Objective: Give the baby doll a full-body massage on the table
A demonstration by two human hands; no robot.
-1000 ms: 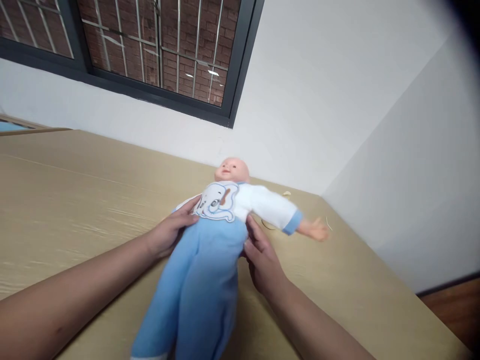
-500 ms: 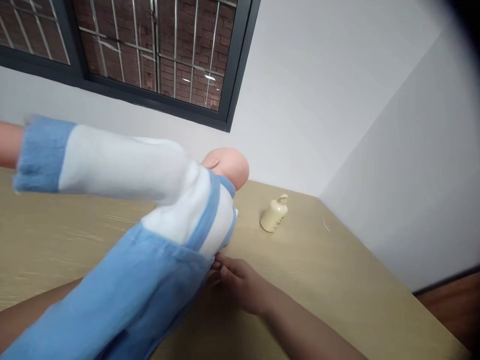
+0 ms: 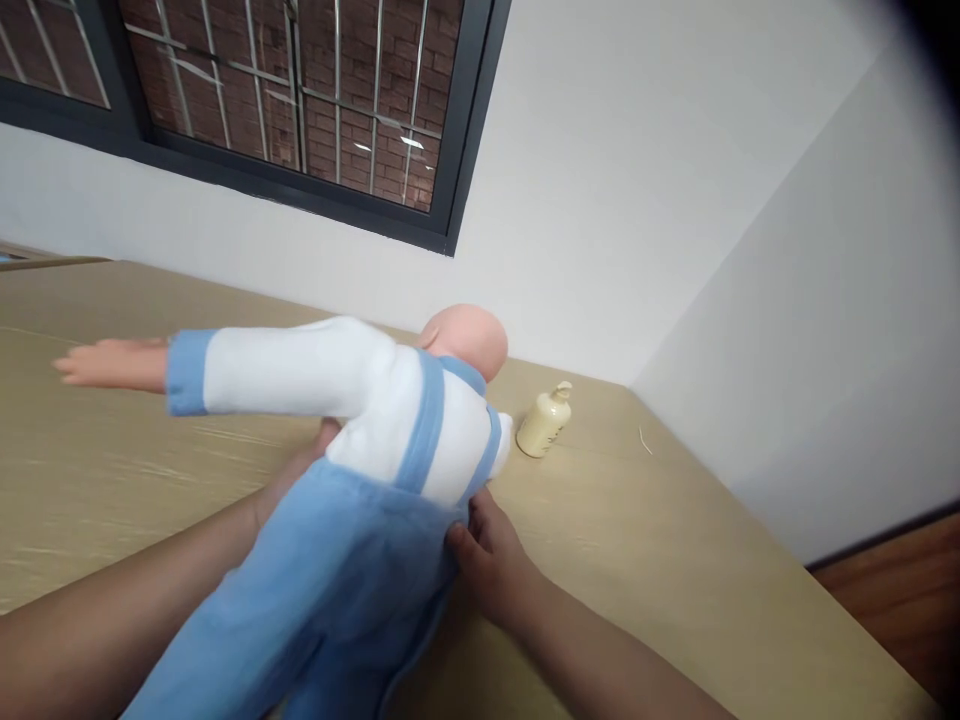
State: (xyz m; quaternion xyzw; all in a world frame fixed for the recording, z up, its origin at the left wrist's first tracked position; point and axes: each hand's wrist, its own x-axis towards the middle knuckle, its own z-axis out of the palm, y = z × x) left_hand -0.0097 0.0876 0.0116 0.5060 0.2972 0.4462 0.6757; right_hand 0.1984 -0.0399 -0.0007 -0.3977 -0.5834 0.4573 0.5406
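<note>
A baby doll in a white top with blue straps and blue trousers leans over the table, its back towards me and its bald head at the far end. One doll arm stretches out to the left. My right hand grips the doll at the right side of its waist, thumb on the trousers. On the other side, my left hand holds the doll's front; most of its fingers are hidden behind the body. The doll's legs run down to the lower edge of the view.
A cream pump bottle stands on the wooden table to the right of the doll's head. Near the table's right edge lies a thin pale strip. White walls and a barred window rise behind the table.
The doll has turned and shifted a little right, and its outstretched arm is lower, with its hand now in view. My left hand shows beside its body. My right hand has moved slightly right.
</note>
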